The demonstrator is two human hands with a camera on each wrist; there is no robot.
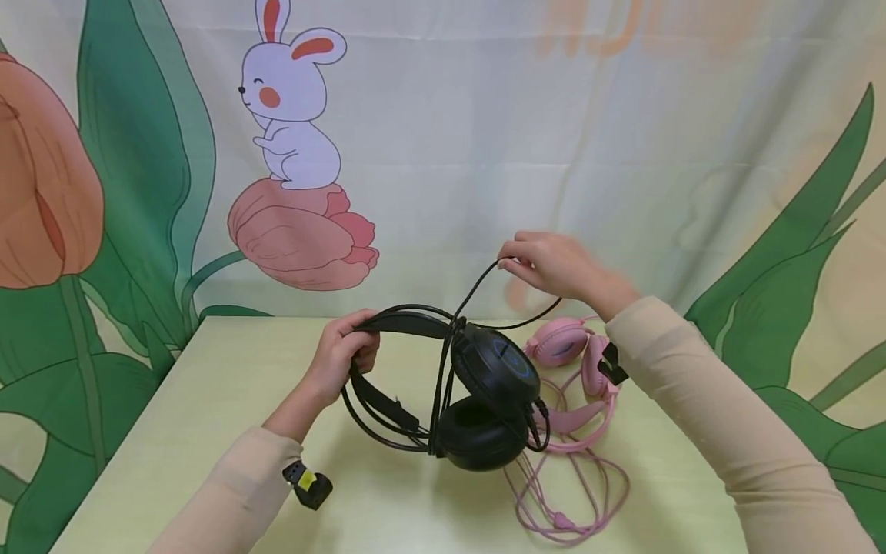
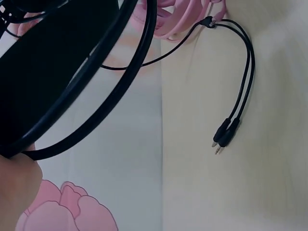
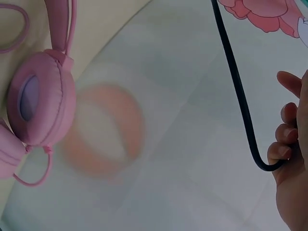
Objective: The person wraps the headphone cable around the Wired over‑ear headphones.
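Black over-ear headphones are held up over the table, ear cups toward the right. My left hand grips the top of their headband, thumb on the near side. Several turns of black cable wrap around the headset beside the ear cups. Raised to the upper right, my right hand holds a stretch of this cable; the right wrist view shows the cable running into its curled fingers. The cable's split end with two plugs appears in the left wrist view.
Pink headphones lie on the table to the right, partly behind the black pair, with their pink cable looped toward the front. A printed cloth with a rabbit and flowers hangs behind the pale table.
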